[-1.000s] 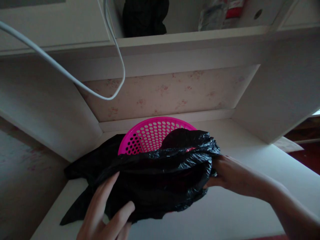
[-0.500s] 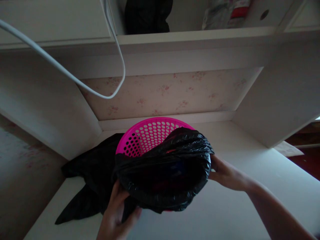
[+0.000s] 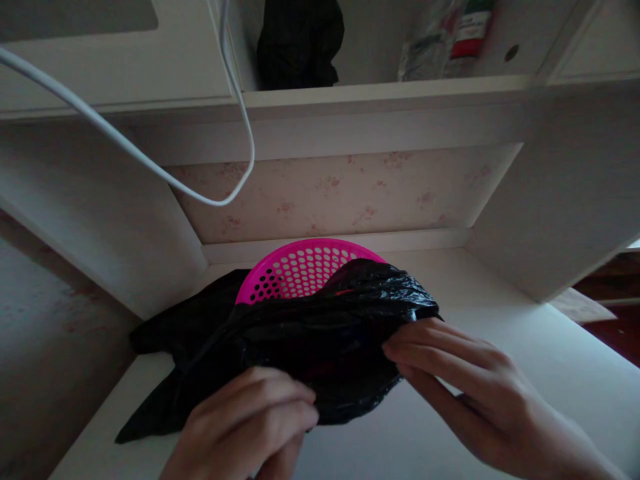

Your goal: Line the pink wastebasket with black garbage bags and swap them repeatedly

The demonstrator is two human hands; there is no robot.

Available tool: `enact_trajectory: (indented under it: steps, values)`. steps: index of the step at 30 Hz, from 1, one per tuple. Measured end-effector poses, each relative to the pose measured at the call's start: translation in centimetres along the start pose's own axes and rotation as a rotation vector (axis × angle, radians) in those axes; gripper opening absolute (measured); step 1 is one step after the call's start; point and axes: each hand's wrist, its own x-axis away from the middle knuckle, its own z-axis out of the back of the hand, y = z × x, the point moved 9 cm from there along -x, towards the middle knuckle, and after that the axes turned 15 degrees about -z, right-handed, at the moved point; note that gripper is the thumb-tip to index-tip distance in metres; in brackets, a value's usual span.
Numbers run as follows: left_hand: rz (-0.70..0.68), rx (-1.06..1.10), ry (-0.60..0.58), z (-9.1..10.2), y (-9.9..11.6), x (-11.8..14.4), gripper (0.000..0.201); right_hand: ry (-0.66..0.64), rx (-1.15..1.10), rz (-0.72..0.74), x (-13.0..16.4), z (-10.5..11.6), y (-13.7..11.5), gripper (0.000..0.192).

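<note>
A bright pink perforated basket (image 3: 300,270) stands on a white desk (image 3: 490,313), under a shelf. A crumpled black plastic bag (image 3: 325,333) is drawn over the basket's near rim and covers most of its opening. My left hand (image 3: 250,427) is curled over the bag's near left edge and grips the plastic. My right hand (image 3: 465,387) pinches the bag's right edge with its fingers together. Something red and blue shows dimly inside the bag.
More black plastic (image 3: 180,333) lies spread on the desk left of the basket. A white cable (image 3: 150,160) hangs in a loop from above. On the upper shelf sit a dark object (image 3: 300,43) and a packet (image 3: 440,40). A white side panel (image 3: 565,193) closes the right.
My hands have pulled the bag's mouth from wide open to nearly flat. My left hand moved up onto the near edge; my right hand came inward along the right edge.
</note>
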Motion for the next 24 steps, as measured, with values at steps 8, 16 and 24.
enact_trajectory:
  steps: [8, 16, 24]
  values:
    - [0.181, 0.15, -0.623, -5.8, -5.8, -5.1, 0.031, -0.406, 0.183, -0.12, -4.3, -4.4, 0.9, 0.028]
    - [0.216, -0.45, -0.512, -3.7, -9.4, -4.3, 0.049, -0.182, 0.498, -0.282, -6.4, -2.4, 3.8, 0.032]
    - [0.39, -0.565, -0.547, -2.8, -12.0, -4.7, 0.047, -0.055, 0.577, -0.392, -8.0, -1.9, 8.2, 0.069]
